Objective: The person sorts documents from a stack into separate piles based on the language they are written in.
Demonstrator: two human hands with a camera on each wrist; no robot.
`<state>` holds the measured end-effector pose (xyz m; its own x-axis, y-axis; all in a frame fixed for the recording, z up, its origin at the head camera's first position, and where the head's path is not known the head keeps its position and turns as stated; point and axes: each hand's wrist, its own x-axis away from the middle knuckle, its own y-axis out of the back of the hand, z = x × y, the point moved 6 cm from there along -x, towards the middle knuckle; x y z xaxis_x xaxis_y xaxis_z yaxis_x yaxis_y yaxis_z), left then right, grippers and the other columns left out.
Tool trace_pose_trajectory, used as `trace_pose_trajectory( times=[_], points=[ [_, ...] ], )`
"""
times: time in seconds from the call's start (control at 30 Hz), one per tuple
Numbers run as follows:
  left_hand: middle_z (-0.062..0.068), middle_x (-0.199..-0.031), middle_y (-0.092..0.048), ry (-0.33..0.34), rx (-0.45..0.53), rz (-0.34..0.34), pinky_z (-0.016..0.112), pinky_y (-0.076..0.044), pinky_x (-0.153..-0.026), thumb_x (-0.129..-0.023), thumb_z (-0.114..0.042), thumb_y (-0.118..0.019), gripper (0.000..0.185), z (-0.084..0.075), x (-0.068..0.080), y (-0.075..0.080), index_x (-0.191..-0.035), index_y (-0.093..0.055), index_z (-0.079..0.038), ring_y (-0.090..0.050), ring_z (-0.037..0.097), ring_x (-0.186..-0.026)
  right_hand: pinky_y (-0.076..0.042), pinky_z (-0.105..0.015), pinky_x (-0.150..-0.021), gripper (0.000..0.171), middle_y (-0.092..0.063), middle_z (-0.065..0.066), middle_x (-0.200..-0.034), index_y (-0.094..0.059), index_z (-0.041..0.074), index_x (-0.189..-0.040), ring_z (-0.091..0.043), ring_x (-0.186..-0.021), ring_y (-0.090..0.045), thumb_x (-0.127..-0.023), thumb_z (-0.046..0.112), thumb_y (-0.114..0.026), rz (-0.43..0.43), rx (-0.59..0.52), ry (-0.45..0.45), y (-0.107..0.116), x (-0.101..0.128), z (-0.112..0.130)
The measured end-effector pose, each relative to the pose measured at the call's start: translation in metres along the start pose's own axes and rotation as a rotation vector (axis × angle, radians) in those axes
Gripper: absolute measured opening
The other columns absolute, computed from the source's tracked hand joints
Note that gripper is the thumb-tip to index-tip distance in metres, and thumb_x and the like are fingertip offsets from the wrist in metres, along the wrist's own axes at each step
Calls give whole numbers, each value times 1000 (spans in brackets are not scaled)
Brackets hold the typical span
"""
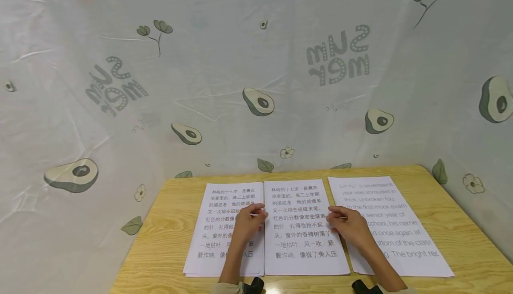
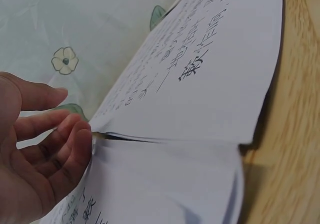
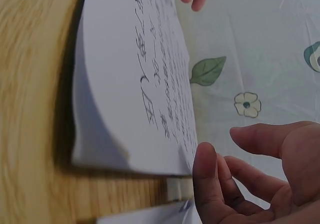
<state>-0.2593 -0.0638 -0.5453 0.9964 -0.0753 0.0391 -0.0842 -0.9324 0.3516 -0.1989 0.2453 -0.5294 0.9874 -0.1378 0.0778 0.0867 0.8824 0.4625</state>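
On right sheet [image 1: 390,227]: "first mock exam"

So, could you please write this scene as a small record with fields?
surface: wooden table
papers: left sheet, middle sheet, right sheet, side by side
left hand: fingers at the middle sheet's left edge
right hand: fingers at the middle sheet's right edge
middle sheet: edges lifted off the table in both wrist views
backdrop: avocado-print cloth
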Motion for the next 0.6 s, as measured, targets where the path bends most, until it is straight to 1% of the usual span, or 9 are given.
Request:
trace_pose_trajectory(
  times=[0.1, 0.2, 0.3, 0.37, 0.47, 0.6],
  points=[
    [6, -100, -72, -2, 5, 1, 25, -59, -63, -96, -16, -77, 36, -1, 0, -3, -130, -75, -3, -67, 13, -74, -62, -23, -71, 47, -74, -19, -117, -62, -9, -141, -16, -85, -75, -102, 14, -70, -6, 4, -9, 6, 1, -3],
    [6, -99, -71, 3, -1, -4, 25, -58, -61, -96, -15, -77, 36, -1, 1, -4, -130, -75, -3, -66, 13, -71, -60, -22, -68, 47, -75, -18, -115, -64, -8, -141, -15, -82, -74, -101, 16, -71, -13, 26, -21, 9, 1, -5],
    [5, -99, -70, 15, -15, -11, 25, -57, -61, -97, -15, -77, 37, 0, 1, -4, -131, -74, -3, -66, 13, -71, -58, -23, -66, 46, -75, -16, -113, -65, -8, -140, -14, -80, -73, -101, 17, -72, -9, 45, -24, 10, 2, -6],
    [6, -99, -70, 20, -23, -16, 25, -57, -62, -97, -15, -77, 37, 1, 1, -4, -131, -74, -3, -66, 13, -71, -58, -24, -65, 46, -76, -16, -111, -65, -8, -139, -15, -79, -72, -101, 16, -72, -8, 49, -22, 10, 2, -6],
    [5, -98, -70, 17, -38, -25, 26, -58, -62, -97, -15, -77, 36, 3, 0, -4, -130, -75, -3, -66, 13, -70, -60, -25, -65, 45, -75, -15, -110, -66, -8, -138, -15, -79, -73, -101, 16, -72, -5, 64, -19, 9, 2, -8],
    [5, -96, -70, 10, -82, -32, 25, -58, -61, -97, -15, -76, 34, 3, 0, -4, -129, -75, -2, -65, 12, -68, -58, -25, -65, 46, -76, -15, -110, -66, -8, -138, -15, -77, -73, -101, 18, -72, 6, 109, -7, 9, 0, -10]
  ],
)
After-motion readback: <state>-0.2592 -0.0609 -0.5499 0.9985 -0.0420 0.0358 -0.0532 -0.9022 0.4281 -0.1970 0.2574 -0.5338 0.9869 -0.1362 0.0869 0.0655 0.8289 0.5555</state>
